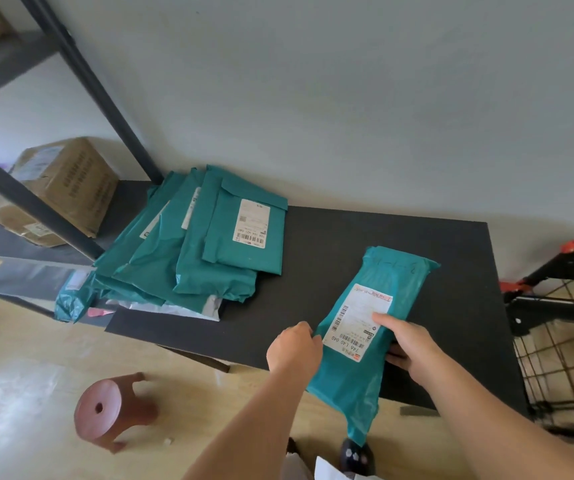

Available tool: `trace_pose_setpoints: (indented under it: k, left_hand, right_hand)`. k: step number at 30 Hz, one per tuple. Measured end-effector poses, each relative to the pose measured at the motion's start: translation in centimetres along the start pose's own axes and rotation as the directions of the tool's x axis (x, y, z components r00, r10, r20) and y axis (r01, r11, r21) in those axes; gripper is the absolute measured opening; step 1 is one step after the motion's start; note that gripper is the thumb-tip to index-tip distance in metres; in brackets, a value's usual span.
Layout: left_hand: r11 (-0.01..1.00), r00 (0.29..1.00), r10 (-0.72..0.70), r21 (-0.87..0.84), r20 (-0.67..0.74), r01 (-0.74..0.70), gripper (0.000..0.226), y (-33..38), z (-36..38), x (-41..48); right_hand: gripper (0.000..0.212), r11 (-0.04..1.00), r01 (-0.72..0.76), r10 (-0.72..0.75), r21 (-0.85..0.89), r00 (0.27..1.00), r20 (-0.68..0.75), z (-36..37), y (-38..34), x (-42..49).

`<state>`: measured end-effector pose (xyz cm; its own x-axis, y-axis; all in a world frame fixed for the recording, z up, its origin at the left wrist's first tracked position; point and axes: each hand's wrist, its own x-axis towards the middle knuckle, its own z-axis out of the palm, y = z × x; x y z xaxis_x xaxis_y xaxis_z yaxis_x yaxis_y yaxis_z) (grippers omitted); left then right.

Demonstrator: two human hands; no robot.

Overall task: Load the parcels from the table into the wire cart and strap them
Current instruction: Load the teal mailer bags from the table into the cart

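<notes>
The right hand [413, 344] grips the near right edge of a long teal plastic mailer parcel [387, 271], its thumb pressed flat on the parcel's white printed shipping label [358, 320] and its fingers curled underneath. The left hand [294, 348] takes the opposite, left edge of the same parcel; its fingers are curled in against the plastic, though the fingertips are hidden behind the knuckles. The parcel lies slantwise on the front right part of a black flat-topped table [347, 244], its far end resting on the tabletop and its near end hanging limp over the front edge toward the floor. Well apart from it, on the table's left end, sits a loose pile of teal plastic mailers [205, 265], overlapping one another, the top one showing a white barcode label, with a white mailer poking out beneath. Just beside the table's right end stands a black wire cart [555, 368] with orange fittings on its frame. Left of the pile is a black metal shelf rack [105, 98] carrying a brown cardboard box [70, 181]. On the pale wood floor before the table stands a round reddish-brown plastic stool [114, 410].
</notes>
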<state>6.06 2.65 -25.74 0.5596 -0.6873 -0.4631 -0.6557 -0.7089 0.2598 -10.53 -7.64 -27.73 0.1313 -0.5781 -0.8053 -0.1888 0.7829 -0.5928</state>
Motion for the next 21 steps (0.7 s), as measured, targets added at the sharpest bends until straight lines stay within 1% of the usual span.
trace_pose_setpoints:
  k: [6, 9, 14, 17, 21]
  left_hand:
    - [0.996, 0.997, 0.075, 0.041, 0.025, -0.076, 0.028, 1.0, 1.0, -1.9]
    - [0.991, 0.991, 0.123, 0.051, 0.049, -0.125, 0.028, 0.9, 1.8, -3.1]
    - [0.986, 0.979, 0.168, -0.002, 0.119, -0.169, 0.028, -0.2, 4.0, -5.7]
    - [0.982, 0.969, 0.187, -0.042, 0.162, -0.182, 0.029, -1.5, 5.7, -7.4]
    - [0.977, 0.957, 0.207, -0.099, 0.203, -0.191, 0.027, -1.7, 7.4, -9.2]
  right_hand:
    - [0.059, 0.994, 0.013, -0.006, 0.112, 0.998, -0.062, -2.9, 2.1, -1.6]
    - [0.062, 0.99, 0.022, -0.006, 0.137, 0.994, -0.112, -4.1, 3.9, -2.8]
    - [0.064, 0.982, 0.017, 0.025, 0.188, 0.975, -0.222, -5.5, 8.2, -5.7]
    - [0.06, 0.968, 0.042, 0.012, 0.247, 0.977, -0.212, -6.2, 11.3, -7.7]
    - [0.05, 0.936, 0.101, 0.0, 0.337, 0.958, -0.288, -7.9, 13.9, -10.1]
